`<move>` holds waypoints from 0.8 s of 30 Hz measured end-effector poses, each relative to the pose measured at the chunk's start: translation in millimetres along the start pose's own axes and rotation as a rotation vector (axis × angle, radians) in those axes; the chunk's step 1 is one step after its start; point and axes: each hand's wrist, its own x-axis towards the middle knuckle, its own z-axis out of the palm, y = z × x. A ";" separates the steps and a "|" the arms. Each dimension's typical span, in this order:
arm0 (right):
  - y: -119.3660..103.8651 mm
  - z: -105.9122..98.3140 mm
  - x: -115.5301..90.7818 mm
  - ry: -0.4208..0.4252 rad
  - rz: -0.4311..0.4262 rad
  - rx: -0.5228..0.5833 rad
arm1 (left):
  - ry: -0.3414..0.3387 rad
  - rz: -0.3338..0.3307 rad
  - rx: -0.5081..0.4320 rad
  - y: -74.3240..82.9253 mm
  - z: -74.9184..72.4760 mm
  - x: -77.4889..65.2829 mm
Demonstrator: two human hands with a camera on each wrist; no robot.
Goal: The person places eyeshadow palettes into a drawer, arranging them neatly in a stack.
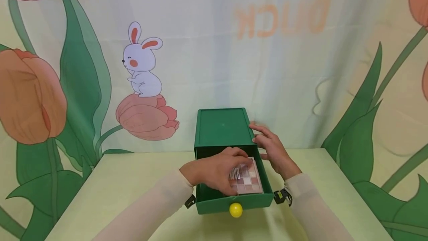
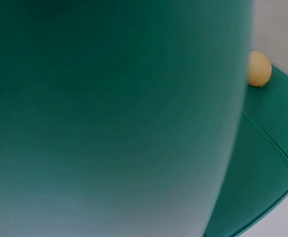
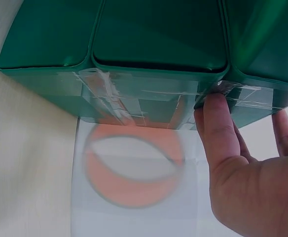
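Observation:
A green drawer box (image 1: 222, 127) stands at the table's back, its top drawer (image 1: 217, 207) pulled out toward me. Inside the drawer, toward its right side, is a pinkish eyeshadow palette (image 1: 251, 181) with a grid of squares and lettering. My left hand (image 1: 217, 170) reaches in from above and grips the palette, thumb near the front edge and fingers at the far edge. On the box's right side, my right hand (image 1: 272, 148) rests with fingers extended; the right wrist view shows its fingertips (image 3: 215, 106) against the taped green side.
A yellow ball knob (image 1: 236, 210) sticks out from the drawer front. The pale table (image 1: 140, 196) extends to both sides. Behind the box hangs a printed curtain (image 1: 207, 47) with tulips and a rabbit. A blurred green surface (image 2: 99, 118) fills most of the left wrist view.

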 end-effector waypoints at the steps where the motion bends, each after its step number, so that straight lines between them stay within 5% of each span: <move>1: 0.4 0.3 -0.3 -0.002 0.003 0.002 | -0.001 -0.002 0.001 -0.1 0.4 -0.5; 10: 1.8 1.4 -1.1 -0.002 0.012 -0.001 | 0.037 0.000 -0.001 0.8 0.2 -6.9; 24: -4.1 4.0 0.0 0.034 0.038 -0.003 | 0.251 -0.015 -0.149 -2.8 -25.6 -41.0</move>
